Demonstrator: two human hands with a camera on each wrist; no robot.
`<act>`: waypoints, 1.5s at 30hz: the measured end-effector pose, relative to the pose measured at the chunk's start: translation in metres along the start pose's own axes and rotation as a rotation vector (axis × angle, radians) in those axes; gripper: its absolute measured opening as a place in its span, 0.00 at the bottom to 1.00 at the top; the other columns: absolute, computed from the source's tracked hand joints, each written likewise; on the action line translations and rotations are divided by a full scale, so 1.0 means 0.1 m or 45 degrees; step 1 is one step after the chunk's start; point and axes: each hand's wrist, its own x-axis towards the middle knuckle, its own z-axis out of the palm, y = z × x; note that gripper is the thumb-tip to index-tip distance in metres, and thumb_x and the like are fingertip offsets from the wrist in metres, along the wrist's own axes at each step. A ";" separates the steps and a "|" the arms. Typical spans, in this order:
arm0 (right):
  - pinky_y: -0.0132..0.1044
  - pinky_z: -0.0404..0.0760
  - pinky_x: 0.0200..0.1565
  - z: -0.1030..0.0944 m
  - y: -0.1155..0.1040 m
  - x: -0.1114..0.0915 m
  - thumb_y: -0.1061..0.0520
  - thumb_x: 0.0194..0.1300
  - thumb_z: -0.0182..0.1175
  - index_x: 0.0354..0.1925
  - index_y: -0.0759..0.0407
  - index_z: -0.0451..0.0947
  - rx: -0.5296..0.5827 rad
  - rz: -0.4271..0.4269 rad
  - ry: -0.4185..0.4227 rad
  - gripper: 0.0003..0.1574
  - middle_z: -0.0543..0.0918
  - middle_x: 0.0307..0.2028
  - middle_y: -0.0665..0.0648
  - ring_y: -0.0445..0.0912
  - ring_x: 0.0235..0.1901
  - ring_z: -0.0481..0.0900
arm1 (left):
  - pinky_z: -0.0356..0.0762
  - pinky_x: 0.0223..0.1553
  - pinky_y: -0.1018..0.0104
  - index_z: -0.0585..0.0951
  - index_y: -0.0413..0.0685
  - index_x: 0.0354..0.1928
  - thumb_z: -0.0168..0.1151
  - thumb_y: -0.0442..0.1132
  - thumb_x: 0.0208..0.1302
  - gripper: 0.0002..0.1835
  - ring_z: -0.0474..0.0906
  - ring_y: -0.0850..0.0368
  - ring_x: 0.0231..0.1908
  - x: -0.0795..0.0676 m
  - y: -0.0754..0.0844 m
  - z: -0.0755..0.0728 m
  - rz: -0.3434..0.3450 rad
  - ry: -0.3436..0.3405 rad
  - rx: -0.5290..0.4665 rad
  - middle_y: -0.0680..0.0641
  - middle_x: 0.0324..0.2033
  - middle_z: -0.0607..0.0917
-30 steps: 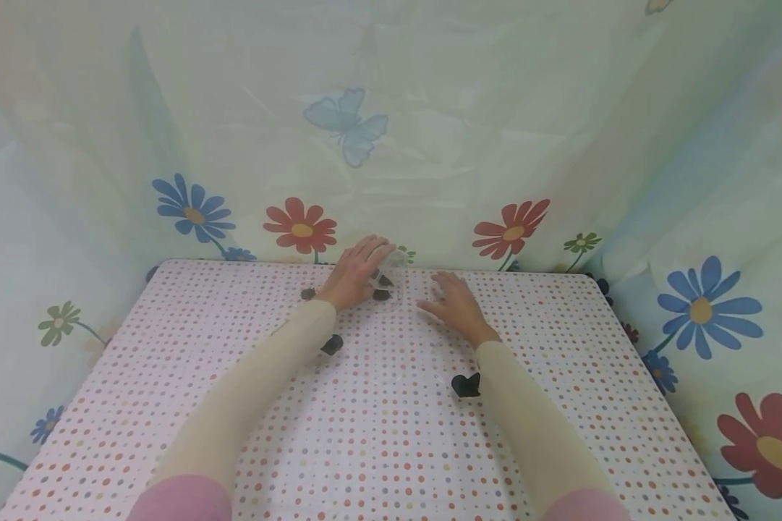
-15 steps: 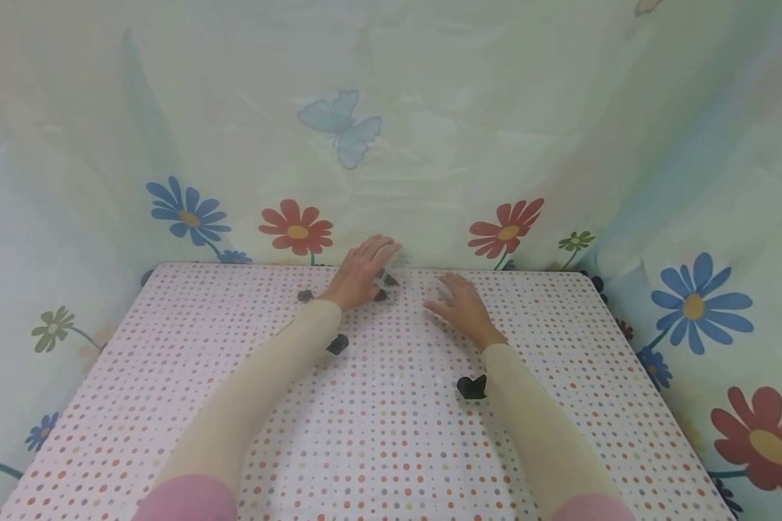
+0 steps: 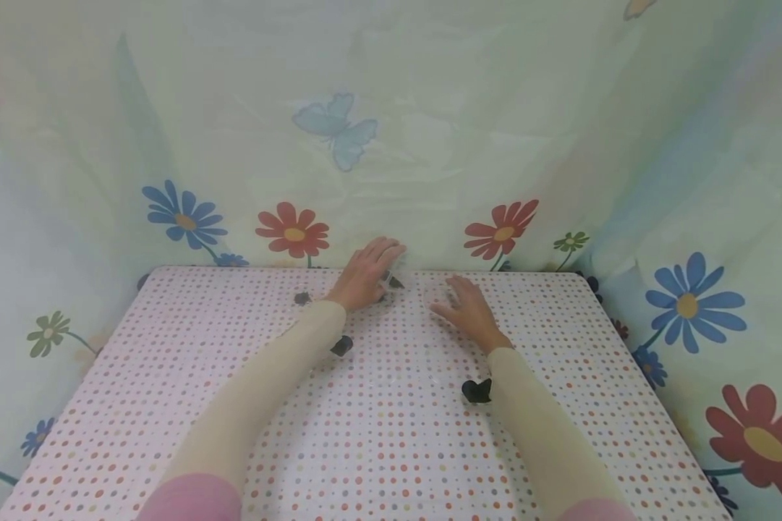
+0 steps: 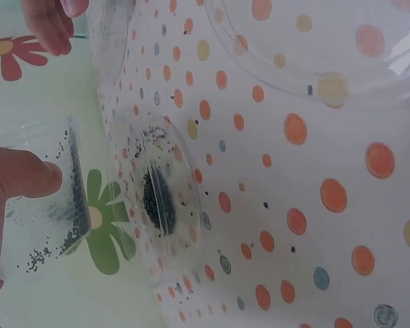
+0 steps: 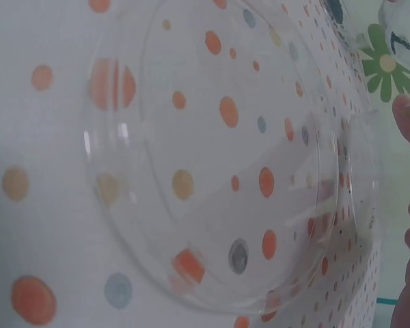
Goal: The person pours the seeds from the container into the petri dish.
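My left hand (image 3: 367, 275) grips a clear plastic cup (image 4: 48, 232), tilted, with small black grains along its inside wall. Close beside the cup, a clear shallow dish (image 4: 189, 164) on the table bears a heap of black grains (image 4: 158, 205). My right hand (image 3: 469, 315) is spread, thumb apart from the fingers, near another clear dish (image 5: 363, 184) with a few dark specks. Whether it touches that dish I cannot tell. A round clear dish (image 5: 119, 236) lies nearer in the right wrist view. In the head view, the left hand mostly hides the heap.
On the dotted tabletop (image 3: 377, 449) lie dark patches: one (image 3: 302, 298) left of the left hand, one (image 3: 342, 346) by the left sleeve and one (image 3: 477, 391) partly behind the right sleeve. Some loose grains dot the cloth. A flowered curtain (image 3: 423, 145) hangs behind the table.
My left hand has shifted slightly right with the cup and now covers more of the heap. The right hand has also moved a little right. The head view has drifted slightly.
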 end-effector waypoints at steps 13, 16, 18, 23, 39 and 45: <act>0.58 0.51 0.73 0.02 0.10 -0.02 0.37 0.65 0.59 0.75 0.56 0.51 -0.054 0.116 -0.039 0.51 0.51 0.76 0.62 0.59 0.75 0.47 | 0.64 0.69 0.54 0.58 0.54 0.72 0.69 0.31 0.52 0.46 0.52 0.52 0.74 0.05 0.06 0.04 0.004 -0.037 0.005 0.49 0.71 0.62; 0.58 0.52 0.73 0.01 0.12 -0.03 0.37 0.64 0.60 0.74 0.56 0.52 -0.031 0.119 -0.031 0.51 0.52 0.75 0.62 0.59 0.75 0.48 | 0.63 0.70 0.54 0.57 0.55 0.73 0.71 0.33 0.51 0.48 0.52 0.52 0.74 0.06 0.06 0.06 0.003 -0.044 0.011 0.50 0.72 0.61; 0.58 0.52 0.73 0.01 0.13 -0.03 0.37 0.64 0.60 0.74 0.56 0.52 -0.021 0.118 -0.028 0.51 0.52 0.75 0.62 0.59 0.75 0.48 | 0.63 0.69 0.55 0.57 0.55 0.73 0.72 0.35 0.51 0.48 0.52 0.52 0.74 0.06 0.06 0.07 0.004 -0.046 0.017 0.50 0.72 0.61; 0.59 0.52 0.73 0.02 0.16 -0.03 0.36 0.63 0.60 0.74 0.56 0.51 0.004 0.123 -0.027 0.52 0.52 0.75 0.63 0.60 0.75 0.48 | 0.64 0.69 0.55 0.58 0.55 0.72 0.72 0.34 0.51 0.48 0.53 0.51 0.74 0.08 0.08 0.07 0.015 -0.035 0.014 0.50 0.71 0.62; 0.59 0.52 0.73 0.03 0.26 -0.05 0.35 0.64 0.59 0.75 0.57 0.48 0.038 0.180 -0.057 0.54 0.50 0.76 0.62 0.59 0.75 0.47 | 0.67 0.67 0.54 0.58 0.55 0.72 0.69 0.31 0.52 0.46 0.54 0.52 0.73 0.17 0.12 0.20 0.049 -0.007 0.022 0.50 0.70 0.63; 0.58 0.52 0.73 0.04 0.28 -0.04 0.33 0.63 0.59 0.75 0.57 0.48 0.036 0.193 -0.067 0.56 0.50 0.76 0.62 0.59 0.75 0.47 | 0.65 0.68 0.54 0.57 0.56 0.72 0.68 0.32 0.53 0.46 0.53 0.52 0.73 0.21 0.17 0.20 0.036 -0.035 0.033 0.50 0.71 0.61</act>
